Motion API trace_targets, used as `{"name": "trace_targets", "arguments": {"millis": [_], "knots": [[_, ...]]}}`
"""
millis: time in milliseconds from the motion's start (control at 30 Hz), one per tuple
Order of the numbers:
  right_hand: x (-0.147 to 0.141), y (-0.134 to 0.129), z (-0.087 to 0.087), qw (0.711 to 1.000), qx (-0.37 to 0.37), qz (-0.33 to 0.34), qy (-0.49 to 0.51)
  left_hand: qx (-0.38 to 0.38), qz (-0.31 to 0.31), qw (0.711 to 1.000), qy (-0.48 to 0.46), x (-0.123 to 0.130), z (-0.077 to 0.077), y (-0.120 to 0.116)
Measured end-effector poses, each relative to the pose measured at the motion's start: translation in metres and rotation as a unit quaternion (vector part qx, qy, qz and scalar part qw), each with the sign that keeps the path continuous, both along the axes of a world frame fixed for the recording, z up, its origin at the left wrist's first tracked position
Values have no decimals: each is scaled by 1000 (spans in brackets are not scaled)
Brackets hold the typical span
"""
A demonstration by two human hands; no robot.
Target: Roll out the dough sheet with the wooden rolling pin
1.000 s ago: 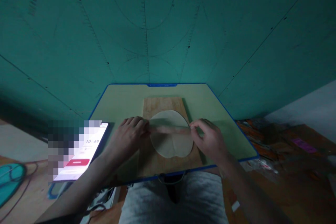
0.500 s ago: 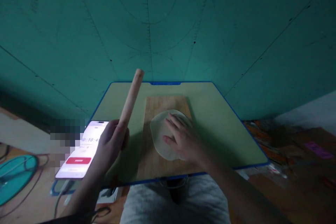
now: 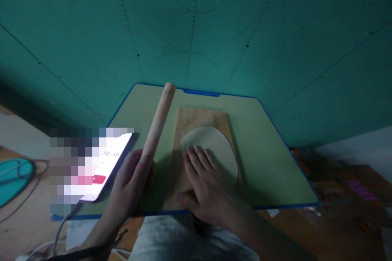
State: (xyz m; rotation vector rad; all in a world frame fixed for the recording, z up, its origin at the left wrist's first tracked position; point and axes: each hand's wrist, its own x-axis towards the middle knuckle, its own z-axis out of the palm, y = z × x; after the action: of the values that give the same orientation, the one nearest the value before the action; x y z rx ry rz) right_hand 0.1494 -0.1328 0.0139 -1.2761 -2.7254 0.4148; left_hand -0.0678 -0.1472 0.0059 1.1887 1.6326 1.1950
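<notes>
Green wall [image 3: 220,28] fills twelve o'clock beyond our blue-edged table [image 3: 269,163], a lit phone [image 3: 114,163] at nine. Our left hand [image 3: 133,175] grips the rolling pin [image 3: 159,122]; our right hand [image 3: 206,185], open, has moved from mid-dough [image 3: 222,147] to its seven-o'clock side, on the wooden board [image 3: 199,118].

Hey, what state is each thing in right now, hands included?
Pale wooden rolling pin: raised, tilted
Round, pale dough sheet: flat, partly covered
Left hand: closed around the rolling pin
Right hand: open, palm down on the dough sheet
Rectangular wooden board: lying flat
Pale green, blue-edged tabletop: bearing the board
White-screened phone: lit, partly pixelated
</notes>
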Motion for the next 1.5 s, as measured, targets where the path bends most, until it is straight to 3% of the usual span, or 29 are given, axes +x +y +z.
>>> {"name": "trace_targets", "arguments": {"millis": [233, 433, 533, 733, 833, 1500], "knots": [[-16, 34, -6, 1000, 11, -1, -7, 15, -23, 998, 55, 3, 3, 1], [-13, 1, -2, 999, 9, 37, 19, 22, -34, 997, 72, 1, 0, 3], [0, -4, 2, 998, 0, 58, 30, 23, -44, 995, 86, -1, -2, 3], [20, 35, -8, 998, 40, -41, -6, 28, -54, 993, 105, -2, 1, 3], [21, 44, -13, 997, 55, -51, -10, 19, -57, 993, 101, -1, 1, 3], [16, 22, -3, 997, 20, -65, -32, 26, -81, 989, 122, -2, -7, 5]]}}
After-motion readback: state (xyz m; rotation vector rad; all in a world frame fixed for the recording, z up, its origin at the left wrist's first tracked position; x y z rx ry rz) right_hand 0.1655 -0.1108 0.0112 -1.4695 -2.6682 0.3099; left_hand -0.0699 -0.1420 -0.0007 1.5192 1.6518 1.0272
